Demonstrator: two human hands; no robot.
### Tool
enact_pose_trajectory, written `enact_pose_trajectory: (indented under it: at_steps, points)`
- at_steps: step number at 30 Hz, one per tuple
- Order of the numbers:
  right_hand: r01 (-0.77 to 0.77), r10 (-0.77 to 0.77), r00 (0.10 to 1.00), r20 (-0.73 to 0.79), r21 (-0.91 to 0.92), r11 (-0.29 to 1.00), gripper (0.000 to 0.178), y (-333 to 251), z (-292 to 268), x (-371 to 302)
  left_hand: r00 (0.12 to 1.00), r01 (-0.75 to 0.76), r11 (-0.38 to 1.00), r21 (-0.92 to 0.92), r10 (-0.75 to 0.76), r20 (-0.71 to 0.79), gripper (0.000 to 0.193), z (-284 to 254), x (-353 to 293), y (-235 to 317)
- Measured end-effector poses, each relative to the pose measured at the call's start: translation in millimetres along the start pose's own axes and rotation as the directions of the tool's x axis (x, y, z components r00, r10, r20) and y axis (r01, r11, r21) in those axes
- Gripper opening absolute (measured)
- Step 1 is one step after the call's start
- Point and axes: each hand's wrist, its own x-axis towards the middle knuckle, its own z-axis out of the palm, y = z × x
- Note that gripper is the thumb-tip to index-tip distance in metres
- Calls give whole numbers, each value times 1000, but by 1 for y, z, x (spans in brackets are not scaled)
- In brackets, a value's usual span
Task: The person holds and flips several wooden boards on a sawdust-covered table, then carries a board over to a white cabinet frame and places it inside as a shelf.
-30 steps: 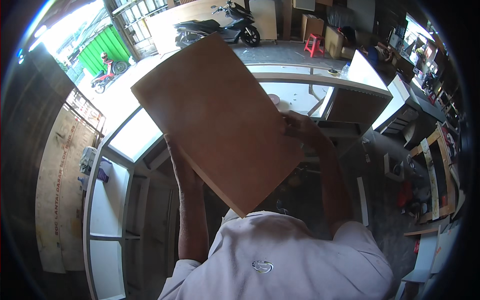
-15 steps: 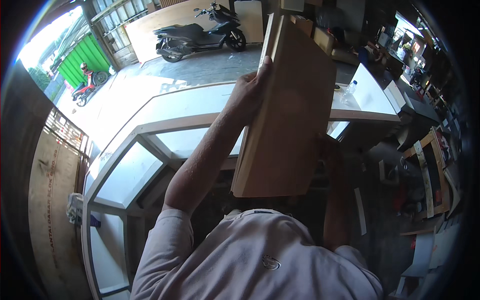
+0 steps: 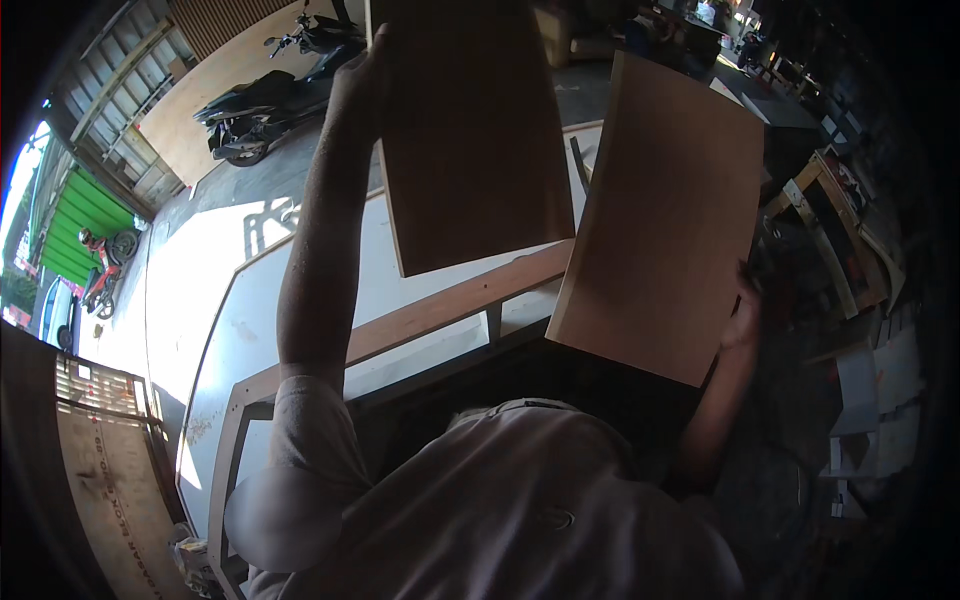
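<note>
A flat wooden panel (image 3: 470,140) is raised in front of me at the upper middle. My left hand (image 3: 362,75) is closed on its left edge, with the thumb side against the face. To the right, tilted and apart from it at the top, is a second wooden panel (image 3: 665,220) with a pale edge. My right hand (image 3: 742,312) grips this one by its right edge; some fingers are behind the board. Below both boards runs the wooden rail (image 3: 430,312) of a large frame with white panels (image 3: 270,300).
A dark motorbike (image 3: 270,110) is parked beyond the frame, at the upper left. Further left are a red motorbike (image 3: 105,270) and a green metal wall (image 3: 85,225). Wooden frame pieces (image 3: 825,235) and pale offcuts (image 3: 855,400) lie on the right. A plywood sheet (image 3: 110,480) stands at lower left.
The boards, held together before, are now apart: my left hand has carried one up and left, my right hand the other to the right. The view has turned to the right.
</note>
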Motion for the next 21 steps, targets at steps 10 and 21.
enact_pose_trajectory:
  at_steps: [10,21]
  points:
    - [356,-303,834,-460,30,934,46,-49,-190,-130,953,24,999,26,-15,-302,50,-175,135,-173]
    - [230,-352,585,-731,-267,936,39,11,-157,-144,955,296,910,-290,-288,72,38,-349,87,-435]
